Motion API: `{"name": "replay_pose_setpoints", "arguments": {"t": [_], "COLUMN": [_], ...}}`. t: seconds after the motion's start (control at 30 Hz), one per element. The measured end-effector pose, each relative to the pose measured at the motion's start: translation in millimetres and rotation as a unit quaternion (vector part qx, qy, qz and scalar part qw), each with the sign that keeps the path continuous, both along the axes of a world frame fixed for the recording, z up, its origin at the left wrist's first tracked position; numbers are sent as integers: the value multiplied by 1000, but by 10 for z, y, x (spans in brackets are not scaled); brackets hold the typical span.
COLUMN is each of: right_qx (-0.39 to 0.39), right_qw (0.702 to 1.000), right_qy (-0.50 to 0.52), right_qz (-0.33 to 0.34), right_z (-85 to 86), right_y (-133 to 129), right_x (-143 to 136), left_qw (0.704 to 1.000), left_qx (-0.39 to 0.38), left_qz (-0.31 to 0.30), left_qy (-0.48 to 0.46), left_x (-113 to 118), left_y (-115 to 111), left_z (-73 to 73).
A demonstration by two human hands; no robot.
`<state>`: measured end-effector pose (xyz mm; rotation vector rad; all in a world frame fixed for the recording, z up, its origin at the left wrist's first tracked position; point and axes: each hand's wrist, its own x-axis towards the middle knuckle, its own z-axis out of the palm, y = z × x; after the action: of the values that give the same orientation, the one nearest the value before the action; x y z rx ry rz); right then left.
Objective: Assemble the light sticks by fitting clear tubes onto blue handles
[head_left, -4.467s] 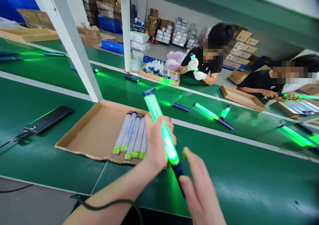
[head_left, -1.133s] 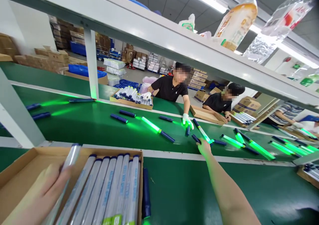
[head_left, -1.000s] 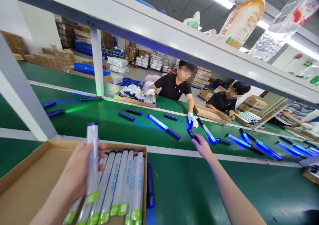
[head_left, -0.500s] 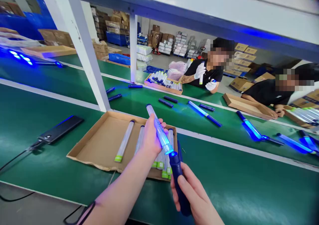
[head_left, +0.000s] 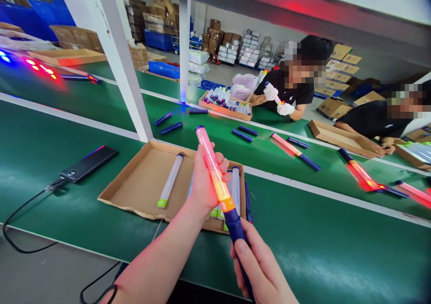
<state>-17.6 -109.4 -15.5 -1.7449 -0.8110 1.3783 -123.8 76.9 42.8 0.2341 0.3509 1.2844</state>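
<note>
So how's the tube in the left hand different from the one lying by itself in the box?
The held tube glows pink and orange; the lone tube looks whitish and unlit. The held tube meets a dark handle; the lone tube has none. Both have a dark cap on the far end.

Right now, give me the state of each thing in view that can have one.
Left hand, closed around the held tube.
Right hand, closed around the navy handle.
Held tube, glowing pink to orange, meeting the handle.
Cardboard tray, open, part-filled.
Leftmost tube in tray, unlit, lying down.
Black rectangular device, lying flat, plugged in.
Light sticks lying beyond, lit red-orange.
</note>
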Motion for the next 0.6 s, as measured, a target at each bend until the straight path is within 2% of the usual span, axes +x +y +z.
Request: {"name": "replay_pose_setpoints", "arguments": {"t": [0.13,0.2,0.33,0.47,0.6], "right_qx": [50,82,117,142,157], "right_qw": [996,992,988,986,976], "right_qy": [-74,-92,-80,-75,-120], "right_qz": [-6,11,54,36,92], "right_z": [60,93,67,7,65], "right_y": [-28,-10,25,30,62], "right_x": [-40,-16,82,97,48], "left_qw": [1000,1000,1000,999,1000], "left_qx": [10,3,11,18,-11], "left_qz": [-2,-3,10,12,9], "left_qy": [5,8,23,25,12], "left_x": [14,21,36,66,82], "left_y": [-16,-19,-48,-83,-108], "left_z": [-22,-42,-50,-16,12]}}
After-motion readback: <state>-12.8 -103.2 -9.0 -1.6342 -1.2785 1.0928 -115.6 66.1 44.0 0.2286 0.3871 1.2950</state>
